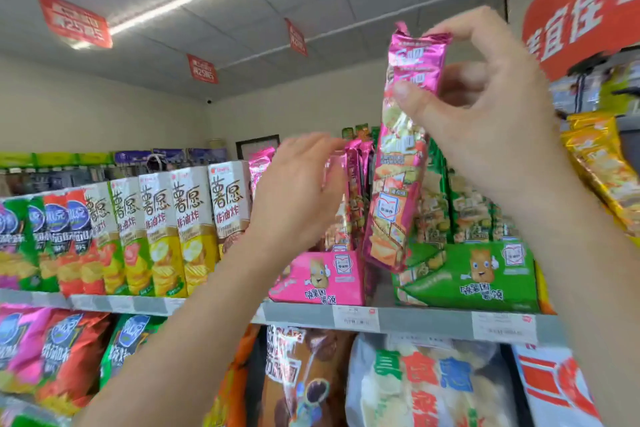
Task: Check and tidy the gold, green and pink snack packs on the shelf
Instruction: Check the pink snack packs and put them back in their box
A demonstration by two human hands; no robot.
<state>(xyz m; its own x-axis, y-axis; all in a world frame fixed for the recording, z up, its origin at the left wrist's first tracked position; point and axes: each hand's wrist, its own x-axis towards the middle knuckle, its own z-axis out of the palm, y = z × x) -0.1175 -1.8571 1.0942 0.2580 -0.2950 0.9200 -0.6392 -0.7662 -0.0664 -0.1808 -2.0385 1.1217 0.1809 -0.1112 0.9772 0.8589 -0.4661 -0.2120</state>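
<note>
My right hand (485,107) pinches the top of a tall pink snack pack (398,163) and holds it upright in the air, above the gap between the pink display box (318,279) and the green display box (478,276). My left hand (298,191) reaches to the row of pink packs (356,177) standing in the pink box, its fingers against their tops; it looks blurred. Green packs (464,204) stand in the green box. Gold packs (602,166) lean at the far right edge of the shelf.
White and yellow crisp boxes (194,225) and coloured crisp bags (41,246) fill the shelf to the left. The shelf edge (415,321) carries price labels. Large bags (426,388) hang below. Red signs hang from the ceiling.
</note>
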